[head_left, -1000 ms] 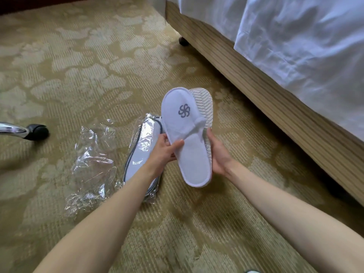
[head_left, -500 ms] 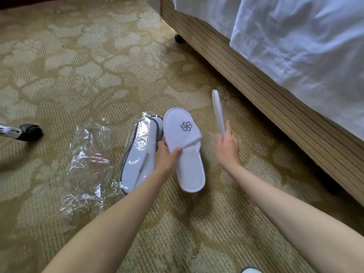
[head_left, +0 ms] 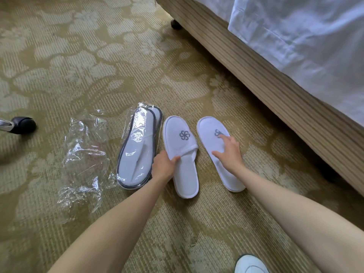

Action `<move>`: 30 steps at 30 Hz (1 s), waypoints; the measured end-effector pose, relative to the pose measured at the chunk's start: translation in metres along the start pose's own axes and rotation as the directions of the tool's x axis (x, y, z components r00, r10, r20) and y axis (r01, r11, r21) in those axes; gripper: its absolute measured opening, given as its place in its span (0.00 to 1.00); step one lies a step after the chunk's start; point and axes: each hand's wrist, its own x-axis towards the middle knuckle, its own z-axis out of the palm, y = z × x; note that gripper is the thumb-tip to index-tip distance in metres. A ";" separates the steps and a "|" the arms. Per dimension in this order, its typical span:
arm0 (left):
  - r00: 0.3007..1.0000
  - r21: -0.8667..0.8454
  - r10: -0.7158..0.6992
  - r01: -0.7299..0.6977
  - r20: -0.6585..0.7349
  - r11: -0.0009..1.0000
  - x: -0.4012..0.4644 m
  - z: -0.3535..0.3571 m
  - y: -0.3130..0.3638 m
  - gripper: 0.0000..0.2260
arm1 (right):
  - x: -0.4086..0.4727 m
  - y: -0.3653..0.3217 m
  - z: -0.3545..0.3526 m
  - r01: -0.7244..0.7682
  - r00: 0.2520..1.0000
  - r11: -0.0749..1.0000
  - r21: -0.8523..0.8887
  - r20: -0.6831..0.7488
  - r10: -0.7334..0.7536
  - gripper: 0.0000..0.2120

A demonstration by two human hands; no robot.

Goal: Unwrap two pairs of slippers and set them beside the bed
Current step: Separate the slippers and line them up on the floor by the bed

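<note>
Two white slippers with a grey swirl logo lie side by side on the carpet, toes pointing away from me. My left hand (head_left: 164, 166) grips the left slipper (head_left: 182, 158) at its strap edge. My right hand (head_left: 229, 152) rests flat, fingers spread, on top of the right slipper (head_left: 214, 146). To their left lies a second pair of slippers (head_left: 137, 148), grey-trimmed and inside clear plastic wrap. The bed (head_left: 275, 75), with a wooden base and white sheet, runs along the right.
An empty crumpled plastic wrapper (head_left: 86, 154) lies on the patterned carpet at left. A chair caster (head_left: 22, 125) on a chrome leg sits at the far left edge. A bed foot (head_left: 175, 24) stands at the top. A white shoe tip (head_left: 250, 265) shows at the bottom.
The two slippers were held stacked in the air; I separated them and lowered both onto the carpet, right one turned flat, side by side.
</note>
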 end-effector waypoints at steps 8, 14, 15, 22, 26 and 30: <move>0.942 -0.333 -0.129 0.235 0.311 0.913 -0.004 0.005 0.001 0.08 | 0.003 0.006 0.004 -0.414 0.775 0.569 0.710 -0.052 0.629 0.07; 0.973 -0.076 -0.091 0.110 0.214 0.991 -0.008 0.016 -0.001 0.12 | 0.006 0.006 0.000 -0.440 0.760 0.316 0.841 0.161 0.630 0.11; 0.978 0.045 -0.066 0.058 0.200 0.997 -0.009 0.014 -0.001 0.14 | 0.005 0.006 0.001 -0.449 0.782 0.337 0.828 0.180 0.597 0.12; 0.997 0.260 0.050 -0.065 0.063 0.964 -0.009 0.009 0.005 0.13 | -0.002 0.006 0.007 -0.381 0.889 0.660 0.648 0.061 0.453 0.06; 0.987 0.214 0.162 -0.158 0.003 0.964 -0.008 0.005 0.011 0.10 | 0.000 0.007 0.001 -0.332 0.905 0.836 0.438 -0.103 0.413 0.06; 0.943 0.201 0.334 -0.328 0.005 0.923 -0.003 0.004 0.014 0.10 | 0.001 0.006 -0.001 -0.186 0.948 0.913 0.362 -0.177 0.264 0.08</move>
